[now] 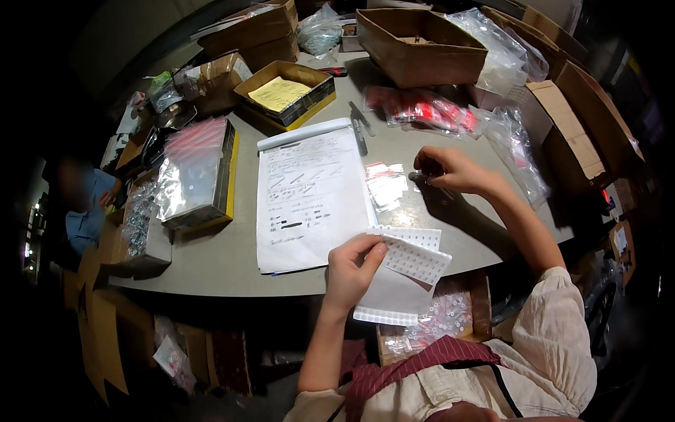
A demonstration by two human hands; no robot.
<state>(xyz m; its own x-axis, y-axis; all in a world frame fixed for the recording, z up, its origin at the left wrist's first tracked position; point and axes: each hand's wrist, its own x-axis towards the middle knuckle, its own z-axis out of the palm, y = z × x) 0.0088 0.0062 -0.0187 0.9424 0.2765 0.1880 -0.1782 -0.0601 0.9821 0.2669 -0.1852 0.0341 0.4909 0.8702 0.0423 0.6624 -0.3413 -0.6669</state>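
My left hand is closed on white label sheets printed with rows of small round stickers, thumb on top. They hang over the table's near edge, partly folded. My right hand is curled above the table, fingertips pinched together; whatever lies between them is too small and dark to name. Just left of it lies a small pile of clear zip bags with red edges, shining under the light. A notepad with handwritten lists, some struck out, lies left of the bags. Dark markers rest beside its top right corner.
Clear bags with red print lie at the back, below a large cardboard box. A box of zip bags and a carton of metal parts stand left. Below the near edge sits a box of small pieces. A person is at far left.
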